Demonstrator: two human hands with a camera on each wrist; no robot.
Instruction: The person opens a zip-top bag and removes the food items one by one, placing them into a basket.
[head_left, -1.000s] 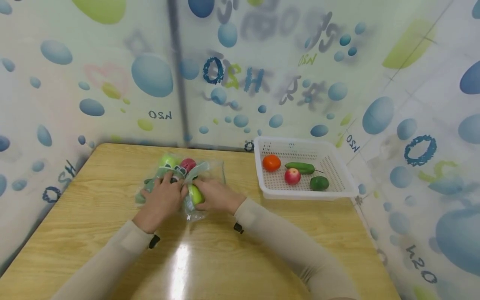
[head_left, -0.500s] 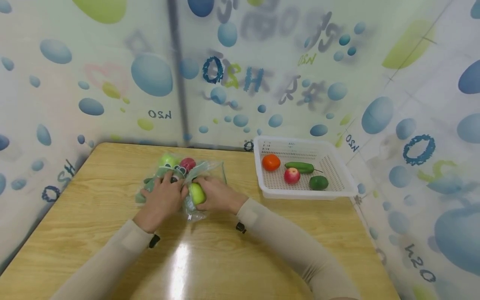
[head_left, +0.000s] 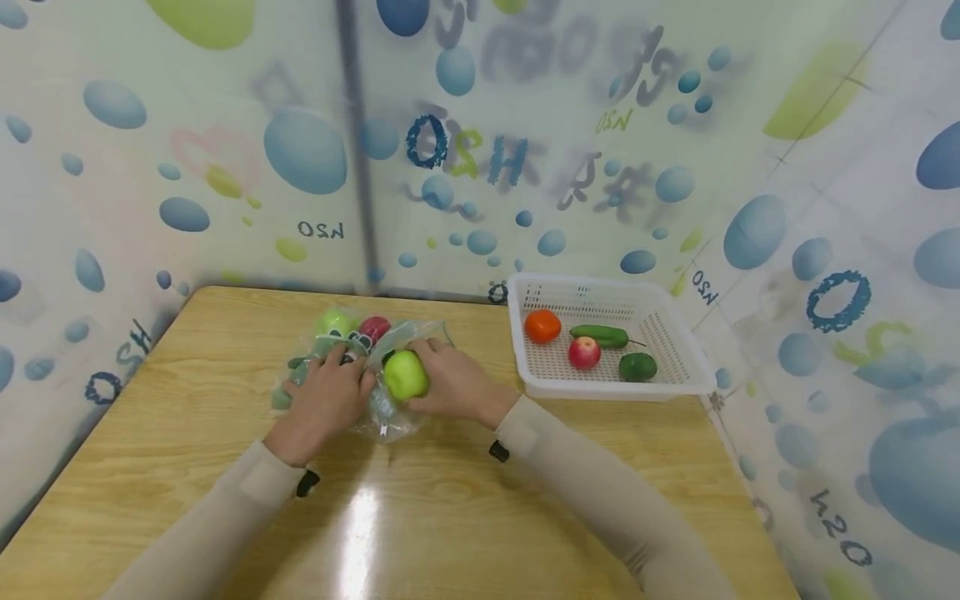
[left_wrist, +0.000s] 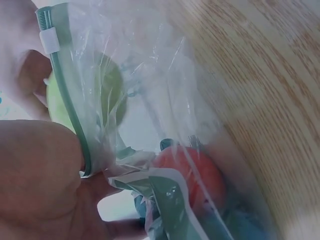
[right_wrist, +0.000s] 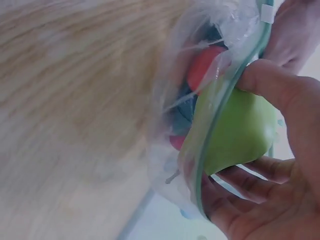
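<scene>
A clear zip bag [head_left: 384,410] with a green-edged mouth and slider lies on the table's left half. My left hand [head_left: 328,398] pinches the bag by its mouth; in the left wrist view the thumb and fingers meet at the green zip strip [left_wrist: 65,95]. My right hand [head_left: 457,382] grips a green apple [head_left: 406,375], fingers spread round it. In the right wrist view the apple [right_wrist: 240,132] sits half out of the bag's mouth. Inside the bag, a red round item [left_wrist: 192,175] shows through the plastic. Another green fruit [head_left: 337,321] and a dark red one [head_left: 375,327] lie at its far side.
A white perforated basket [head_left: 622,389] stands at the back right of the wooden table [head_left: 420,517]. It holds a tomato [head_left: 542,326], a red apple [head_left: 584,352], a long green cucumber-like vegetable [head_left: 600,336] and a dark green avocado-like item [head_left: 638,367]. A patterned wall closes off the back.
My right hand has drawn the green apple rightward, out toward the bag's mouth, so more of it shows. The left hand has stayed on the bag.
</scene>
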